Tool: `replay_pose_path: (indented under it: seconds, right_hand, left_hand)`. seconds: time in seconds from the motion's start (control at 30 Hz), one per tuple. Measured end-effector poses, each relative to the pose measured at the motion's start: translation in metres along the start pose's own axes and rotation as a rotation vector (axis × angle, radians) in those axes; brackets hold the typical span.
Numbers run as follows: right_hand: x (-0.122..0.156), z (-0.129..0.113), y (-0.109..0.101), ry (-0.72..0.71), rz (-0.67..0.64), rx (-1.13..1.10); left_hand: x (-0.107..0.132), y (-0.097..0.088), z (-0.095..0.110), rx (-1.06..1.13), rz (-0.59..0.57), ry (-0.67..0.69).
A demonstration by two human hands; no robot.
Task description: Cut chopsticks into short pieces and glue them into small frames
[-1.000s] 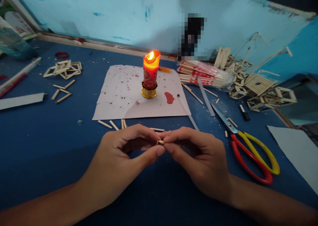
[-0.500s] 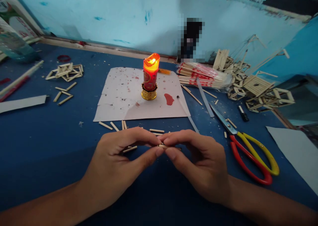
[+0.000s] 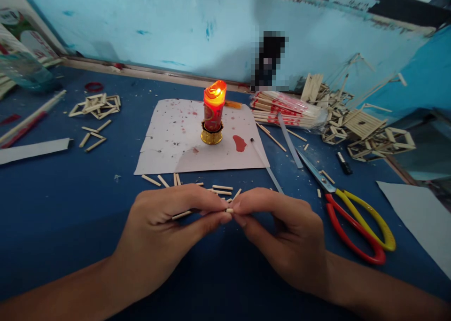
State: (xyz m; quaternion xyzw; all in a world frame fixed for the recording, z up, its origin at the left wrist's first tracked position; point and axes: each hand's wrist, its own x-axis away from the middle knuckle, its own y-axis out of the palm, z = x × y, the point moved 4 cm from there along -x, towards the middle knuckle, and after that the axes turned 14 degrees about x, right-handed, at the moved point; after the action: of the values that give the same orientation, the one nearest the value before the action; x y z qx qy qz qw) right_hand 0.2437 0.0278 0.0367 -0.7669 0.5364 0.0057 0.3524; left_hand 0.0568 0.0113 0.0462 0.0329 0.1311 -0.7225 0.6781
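Observation:
Between the fingertips of my left hand (image 3: 176, 231) and my right hand (image 3: 282, 236), a short wooden stick piece (image 3: 229, 210) is pinched over the front of the table. Both hands grip it with thumb and index finger, and much of it is hidden by the fingers. Just behind my hands, several cut stick pieces (image 3: 221, 187) lie on the blue table. Beyond them a lit red candle (image 3: 213, 114) stands upright in a gold holder (image 3: 211, 137) on a sheet of white paper (image 3: 165, 144).
Scissors (image 3: 333, 189) with red and yellow handles lie to the right. A glue stick (image 3: 266, 159) rests across the paper's edge. Packaged sticks (image 3: 285, 109) and stick structures (image 3: 366, 123) stand at the back right. Joined stick frames (image 3: 97, 105) sit at the left.
My fingertips have shifted slightly around the stick piece, and less of it shows between them. The camera view has tilted a little; the other things stay in place.

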Motion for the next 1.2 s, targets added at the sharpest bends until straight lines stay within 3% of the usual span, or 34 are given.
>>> replay_pose_path:
  seconds: [0.43, 0.67, 1.1, 1.2]
  right_hand:
    - [-0.0009, -0.0043, -0.002, -0.017, -0.015, 0.047]
    - [-0.0015, -0.0043, -0.0007, -0.038, -0.009, 0.042]
    - [-0.0025, -0.0019, 0.0, -0.021, -0.035, 0.03]
    - [-0.0036, -0.0009, -0.0006, 0.013, -0.033, 0.016]
  left_hand:
    - [0.0013, -0.0039, 0.0066, -0.166, -0.069, 0.171]
    - [-0.0018, -0.0024, 0.0074, -0.169, -0.136, 0.329]
    - [-0.002, -0.0029, 0.0042, -0.197, -0.164, 0.312]
    - [-0.005, -0.0034, 0.0031, -0.149, -0.132, 0.253]
